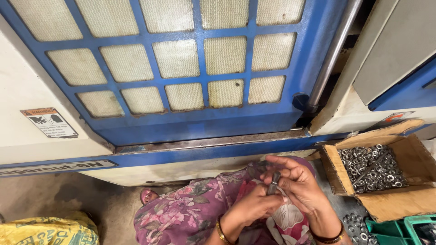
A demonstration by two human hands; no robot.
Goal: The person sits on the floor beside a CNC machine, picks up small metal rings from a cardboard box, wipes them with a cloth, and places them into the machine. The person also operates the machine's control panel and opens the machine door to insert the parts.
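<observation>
My forearms run off the bottom edge, and my left hand (254, 205) is turned so its fingers are mostly hidden behind the knuckles; I cannot make out exactly where they press. The rod (274, 183) between my hands is small and dark, and only a short stretch shows between the fingers, so its ends are hard to tell. A bare toe (147, 195) pokes out from under my floral cloth (190, 213), the rest of the foot covered. Ahead stands a blue machine door (195, 68) with mesh panels, a steel bar (334, 52) running down beside it and a warning sticker (49, 122) on the pale casing to the left. To my right sits an open carton (408, 199) full of metal rings (372, 168), with a long dark piece lying across them; more rings lie loose on the floor near a green crate (408, 229), which is cut off by the frame. A yellow sack (47, 231) is at the lower left corner. My right hand (297, 181) has thumb and fingers closed around the upper part of the rod, and my left hand is closed on its lower part, both over my lap.
</observation>
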